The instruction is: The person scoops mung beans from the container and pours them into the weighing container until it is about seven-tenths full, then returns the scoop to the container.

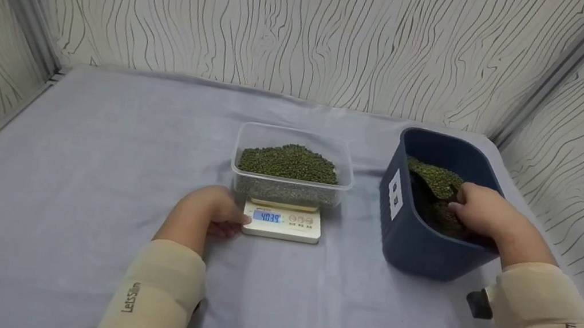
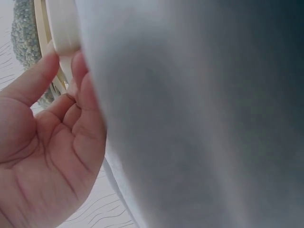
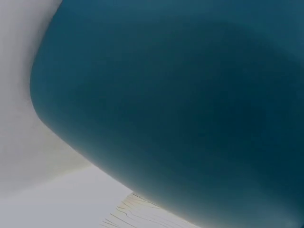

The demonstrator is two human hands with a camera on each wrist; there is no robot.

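My left hand (image 1: 219,208) pinches the left side of a white kitchen scale (image 1: 282,232), thumb by the lit display, whose digits look like 4039. In the left wrist view, the thumb and fingertips meet at the scale's edge. On the scale sits a clear plastic container (image 1: 344,180) heaped with mung beans (image 1: 292,163). My right hand (image 1: 479,209) reaches into a deep blue bin (image 1: 412,248) and grips a dark scoop (image 1: 427,189) loaded with green beans (image 1: 443,181). The bin's outer wall (image 3: 166,104) fills most of the right wrist view and hides that hand there.
A pale bluish cloth (image 1: 100,129) covers the table. Wood-grain patterned panels (image 1: 289,25) stand behind it and at both sides. The bin, at the right, carries a white label (image 1: 395,195) on its left wall. Cloth-covered table lies between scale and bin.
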